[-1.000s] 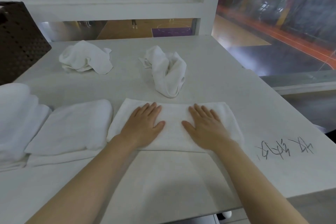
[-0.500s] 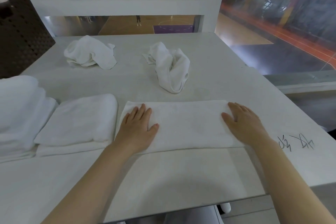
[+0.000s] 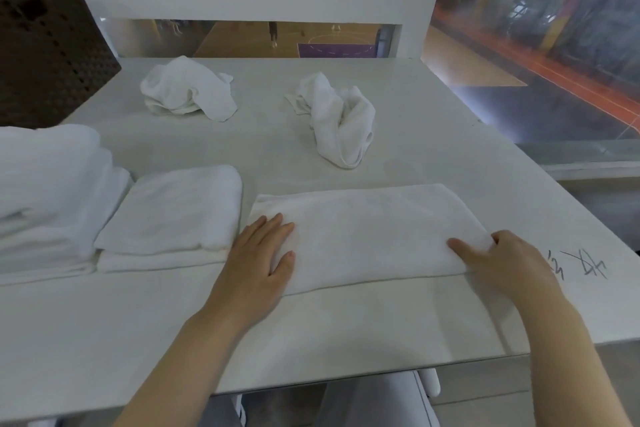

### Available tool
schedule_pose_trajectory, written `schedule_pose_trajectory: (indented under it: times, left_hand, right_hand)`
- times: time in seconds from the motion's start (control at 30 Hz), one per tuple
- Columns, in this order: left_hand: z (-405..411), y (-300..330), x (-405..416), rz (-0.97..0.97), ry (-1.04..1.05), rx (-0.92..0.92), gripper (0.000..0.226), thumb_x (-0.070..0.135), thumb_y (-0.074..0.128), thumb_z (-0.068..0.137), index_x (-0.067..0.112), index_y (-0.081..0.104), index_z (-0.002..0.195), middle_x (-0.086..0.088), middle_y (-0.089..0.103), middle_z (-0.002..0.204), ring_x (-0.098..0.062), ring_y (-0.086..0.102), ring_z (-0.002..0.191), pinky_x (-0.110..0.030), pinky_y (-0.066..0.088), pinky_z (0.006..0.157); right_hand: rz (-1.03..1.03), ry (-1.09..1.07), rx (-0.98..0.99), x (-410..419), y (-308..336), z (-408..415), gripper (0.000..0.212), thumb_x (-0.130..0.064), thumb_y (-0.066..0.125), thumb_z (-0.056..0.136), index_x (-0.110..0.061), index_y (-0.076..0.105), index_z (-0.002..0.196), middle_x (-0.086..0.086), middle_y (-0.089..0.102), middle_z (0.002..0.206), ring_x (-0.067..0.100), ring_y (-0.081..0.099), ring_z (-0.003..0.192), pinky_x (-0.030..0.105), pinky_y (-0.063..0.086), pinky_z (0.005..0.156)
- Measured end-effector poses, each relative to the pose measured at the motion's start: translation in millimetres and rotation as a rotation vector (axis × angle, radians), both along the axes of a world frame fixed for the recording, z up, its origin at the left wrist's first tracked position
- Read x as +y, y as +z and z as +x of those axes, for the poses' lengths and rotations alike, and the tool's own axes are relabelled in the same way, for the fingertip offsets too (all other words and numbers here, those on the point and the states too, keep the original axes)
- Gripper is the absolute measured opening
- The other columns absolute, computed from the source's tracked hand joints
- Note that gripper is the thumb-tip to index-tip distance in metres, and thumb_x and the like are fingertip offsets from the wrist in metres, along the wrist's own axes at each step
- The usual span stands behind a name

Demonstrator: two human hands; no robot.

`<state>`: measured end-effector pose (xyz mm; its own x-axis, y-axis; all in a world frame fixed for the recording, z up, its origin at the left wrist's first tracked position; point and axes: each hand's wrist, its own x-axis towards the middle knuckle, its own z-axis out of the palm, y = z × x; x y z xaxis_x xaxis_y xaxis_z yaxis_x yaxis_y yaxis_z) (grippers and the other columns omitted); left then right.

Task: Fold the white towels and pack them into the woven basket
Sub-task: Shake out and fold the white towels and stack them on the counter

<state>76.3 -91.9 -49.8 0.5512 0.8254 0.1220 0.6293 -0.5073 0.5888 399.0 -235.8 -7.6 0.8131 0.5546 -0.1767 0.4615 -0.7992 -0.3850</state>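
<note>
White terry towel, folded into a long flat band, lies near the front edge of the pale stone-look table, its long axis running left to right between the two hands. The left hand rests flat and open on its left end; the right hand pinches the right end, thumb on top, fingers curled at the edge. The next fold likely carries that right end leftward. The dark brown woven basket stands at far left, nearer the left hand.
</note>
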Motion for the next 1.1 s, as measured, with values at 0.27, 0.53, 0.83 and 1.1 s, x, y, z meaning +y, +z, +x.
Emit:
schedule_pose_trajectory:
  times: [0.27, 0.53, 0.83, 1.1]
  left_hand:
    - [-3, 2, -3, -0.067, -0.031, -0.108, 0.049, 0.038, 0.044, 0.1, 0.036, 0.033, 0.148, 0.028, 0.02, 0.153, 0.006, 0.003, 0.145, -0.027, 0.007, 0.122]
    - [3, 11, -5, -0.712, 0.056, -0.814, 0.037, 0.049, 0.056, 0.087, 0.059, 0.056, 0.122, 0.025, 0.036, 0.15, 0.009, 0.034, 0.136, -0.028, 0.027, 0.112]
    - [0, 30, -1, -0.762, 0.095, -0.956, 0.068, 0.07, 0.038, 0.085, 0.033, 0.047, 0.14, 0.014, 0.05, 0.143, -0.003, 0.046, 0.132, -0.036, 0.028, 0.119]
    - [-5, 33, -6, -0.767, 0.169, -1.018, 0.076, 0.075, 0.036, 0.074, 0.045, 0.038, 0.144, 0.023, 0.033, 0.151, 0.002, 0.036, 0.135, -0.026, 0.029, 0.112]
  right_hand:
    - [0.472, -0.051, 0.233, 14, 11, -5, 0.022, -0.017, 0.079, 0.076, -0.015, 0.062, 0.09, 0.006, 0.062, 0.088, 0.034, 0.061, 0.087, 0.044, 0.051, 0.074]
    - [1.188, -0.181, 0.124, 56, 49, -70, 0.044, -0.007, 0.071, 0.076, -0.025, 0.051, 0.11, -0.01, 0.064, 0.109, -0.011, 0.057, 0.085, 0.016, 0.047, 0.082]
    - [0.802, 0.724, -0.122, 82, 36, -212, 0.043, -0.003, 0.057, 0.089, -0.019, 0.052, 0.128, -0.005, 0.055, 0.125, 0.008, 0.05, 0.105, 0.005, 0.03, 0.086]
    - [0.633, 1.002, 0.005, 71, -16, -238, 0.048, -0.019, 0.056, 0.093, -0.026, 0.037, 0.137, -0.008, 0.05, 0.132, 0.008, 0.056, 0.109, 0.023, 0.049, 0.088]
